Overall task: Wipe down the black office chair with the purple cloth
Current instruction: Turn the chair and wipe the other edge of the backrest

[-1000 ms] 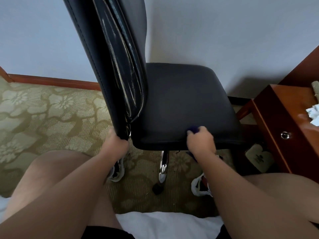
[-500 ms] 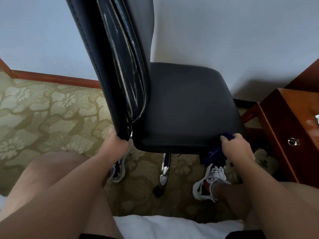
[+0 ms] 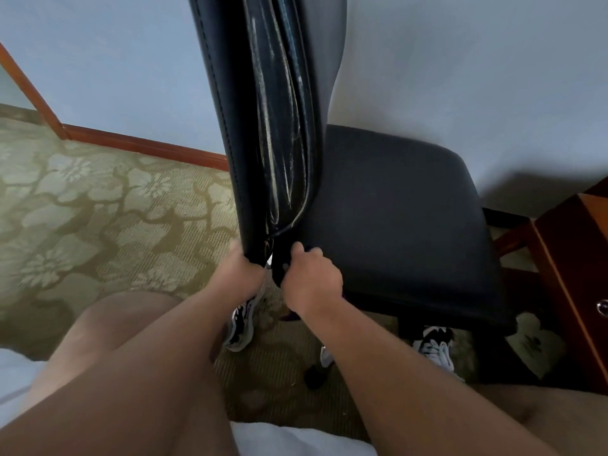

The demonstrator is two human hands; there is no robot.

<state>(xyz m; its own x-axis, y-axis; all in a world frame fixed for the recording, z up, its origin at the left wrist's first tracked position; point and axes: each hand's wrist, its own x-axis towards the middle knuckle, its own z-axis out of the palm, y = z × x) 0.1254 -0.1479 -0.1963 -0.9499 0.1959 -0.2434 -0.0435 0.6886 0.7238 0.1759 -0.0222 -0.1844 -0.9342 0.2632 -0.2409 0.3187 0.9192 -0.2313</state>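
The black office chair (image 3: 401, 218) stands side-on in front of me, its scuffed backrest (image 3: 263, 126) rising at the centre and the seat stretching to the right. My left hand (image 3: 240, 271) grips the bottom edge of the backrest. My right hand (image 3: 312, 281) sits on the seat's near left corner, right beside the backrest, with its fingers curled around the purple cloth (image 3: 292, 315). Only a small dark purple scrap of that cloth shows below the wrist; the hand hides the remainder.
A brown wooden drawer unit (image 3: 572, 278) with a metal knob stands at the right. Patterned green carpet (image 3: 98, 218) covers the floor up to a wooden skirting board. My shoes (image 3: 434, 348) sit under the seat beside the chrome chair post. White bedding lies at the bottom edge.
My right hand has slid with the cloth from the seat's near right corner leftward along the front edge to the corner by the backrest. The left hand has kept its grip.
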